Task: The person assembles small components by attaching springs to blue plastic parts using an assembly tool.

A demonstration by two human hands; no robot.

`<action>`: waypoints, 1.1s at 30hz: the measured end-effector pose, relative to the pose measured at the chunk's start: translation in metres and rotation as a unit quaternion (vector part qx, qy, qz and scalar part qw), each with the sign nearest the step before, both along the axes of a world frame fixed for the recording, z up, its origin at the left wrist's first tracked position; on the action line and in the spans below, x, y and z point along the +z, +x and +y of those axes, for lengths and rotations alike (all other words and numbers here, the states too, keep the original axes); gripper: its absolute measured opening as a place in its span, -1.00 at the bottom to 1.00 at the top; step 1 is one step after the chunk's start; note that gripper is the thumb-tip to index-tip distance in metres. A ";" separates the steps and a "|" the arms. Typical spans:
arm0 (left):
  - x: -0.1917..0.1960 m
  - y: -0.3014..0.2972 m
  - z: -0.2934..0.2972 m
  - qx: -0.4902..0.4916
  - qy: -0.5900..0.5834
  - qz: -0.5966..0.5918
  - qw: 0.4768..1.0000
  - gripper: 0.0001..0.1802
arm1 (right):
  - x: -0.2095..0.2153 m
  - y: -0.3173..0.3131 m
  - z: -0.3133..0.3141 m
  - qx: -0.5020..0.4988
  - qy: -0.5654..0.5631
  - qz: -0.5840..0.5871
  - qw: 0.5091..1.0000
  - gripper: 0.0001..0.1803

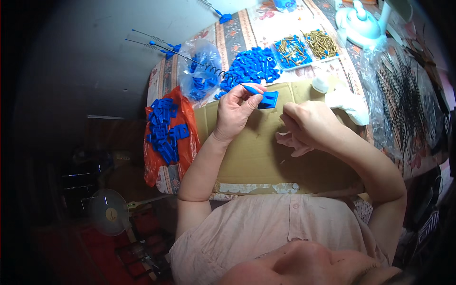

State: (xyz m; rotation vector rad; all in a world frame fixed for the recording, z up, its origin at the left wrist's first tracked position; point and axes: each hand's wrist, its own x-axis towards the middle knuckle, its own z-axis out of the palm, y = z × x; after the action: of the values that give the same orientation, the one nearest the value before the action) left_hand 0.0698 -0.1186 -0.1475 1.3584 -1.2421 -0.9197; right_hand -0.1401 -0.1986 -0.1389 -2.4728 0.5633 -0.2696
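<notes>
My left hand (236, 109) is closed in a pinch on a blue plastic piece with a spring wire. Its flat, square blue base (269, 99) sticks out to the right of my fingertips, and its black coiled wire (216, 70) runs up and to the left to a small blue tip. To the right, my right hand (311, 118) is curled shut, apart from the blue piece. A crumpled pale cloth (295, 143) hangs from below its fingers. Both hands are above a brown cardboard sheet (251, 164).
Loose blue plastic parts (254, 65) lie beyond my hands, beside a clear tray (304, 65) of screws and blue pieces. Left are a clear bag (199, 71) and a red bag (185, 156) of blue parts. Right are a white bottle (320, 85), black wires (403, 95) and a lamp base (361, 26).
</notes>
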 end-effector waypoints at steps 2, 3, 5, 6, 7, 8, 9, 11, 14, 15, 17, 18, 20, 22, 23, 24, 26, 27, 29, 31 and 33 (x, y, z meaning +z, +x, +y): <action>0.004 0.003 -0.002 -0.010 -0.013 0.019 1.000 -0.85 | 0.002 -0.002 -0.001 -0.006 0.017 -0.034 0.999 -0.70; 0.005 0.004 -0.003 -0.023 -0.022 0.041 0.999 -0.86 | 0.003 -0.002 -0.002 -0.015 0.087 -0.080 0.993 -0.73; 0.008 0.004 -0.005 -0.038 -0.031 0.071 0.996 -0.87 | 0.009 -0.003 -0.005 -0.021 0.154 -0.124 0.980 -0.75; 0.010 0.005 -0.005 -0.036 -0.035 0.070 0.996 -0.87 | 0.016 -0.005 -0.007 -0.006 0.226 -0.145 0.963 -0.77; 0.011 0.005 -0.007 -0.042 -0.037 0.069 0.996 -0.86 | 0.020 -0.006 -0.009 0.006 0.296 -0.164 0.941 -0.78; 0.011 0.005 -0.008 -0.047 -0.040 0.068 0.996 -0.86 | 0.018 -0.007 -0.010 0.005 0.294 -0.163 0.942 -0.78; 0.010 0.005 -0.009 -0.048 -0.041 0.069 0.996 -0.86 | 0.014 -0.007 -0.011 -0.006 0.337 -0.191 0.922 -0.80; 0.009 0.007 -0.011 -0.060 -0.039 0.069 0.995 -0.85 | 0.021 -0.009 -0.015 -0.029 0.416 -0.173 0.892 -0.83; 0.014 0.007 -0.010 -0.076 0.008 0.102 0.992 -0.84 | 0.016 -0.008 -0.016 -0.063 0.449 -0.248 0.856 -0.85; 0.013 0.007 -0.009 -0.077 0.008 0.103 0.992 -0.84 | 0.017 -0.007 -0.015 -0.059 0.468 -0.269 0.839 -0.89; 0.012 0.007 -0.008 -0.068 0.033 0.089 0.993 -0.84 | 0.013 -0.005 -0.016 -0.050 0.434 -0.298 0.849 -0.90; 0.011 0.006 -0.007 -0.069 0.034 0.090 0.993 -0.84 | 0.010 -0.004 -0.016 -0.039 0.398 -0.327 0.856 -0.90; 0.011 0.004 -0.007 -0.093 0.037 0.086 0.991 -0.84 | 0.005 -0.001 -0.013 -0.053 0.395 -0.340 0.852 -0.90; 0.014 0.001 -0.006 -0.106 0.049 0.093 0.989 -0.83 | 0.003 0.000 -0.011 -0.065 0.393 -0.353 0.847 -0.91; 0.014 0.000 -0.005 -0.117 0.058 0.098 0.987 -0.83 | 0.003 0.000 -0.011 -0.058 0.413 -0.330 0.847 -0.91; 0.014 0.000 -0.003 -0.117 0.060 0.099 0.986 -0.83 | 0.003 0.001 -0.011 -0.051 0.433 -0.307 0.846 -0.91; 0.014 -0.001 -0.004 -0.153 0.058 0.115 0.980 -0.84 | 0.002 0.002 -0.009 -0.067 0.444 -0.317 0.835 -0.93; 0.015 -0.003 -0.005 -0.157 0.060 0.116 0.979 -0.84 | 0.002 0.001 -0.009 -0.058 0.435 -0.311 0.843 -0.94; 0.018 -0.006 -0.002 -0.159 0.100 0.157 0.970 -0.83 | 0.000 0.002 -0.008 -0.047 0.430 -0.304 0.849 -0.95; 0.017 -0.007 -0.001 -0.162 0.103 0.159 0.968 -0.83 | -0.001 0.003 -0.005 -0.049 0.455 -0.308 0.834 -0.95; 0.015 -0.009 -0.001 -0.167 0.105 0.161 0.967 -0.83 | 0.007 0.002 -0.003 -0.065 0.455 -0.295 0.837 -0.94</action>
State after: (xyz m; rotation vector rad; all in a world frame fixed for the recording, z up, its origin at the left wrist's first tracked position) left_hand 0.0609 -0.1192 -0.1325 1.1157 -1.1596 -1.4830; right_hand -0.1381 -0.2017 -0.1323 -1.3263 0.4361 -0.6220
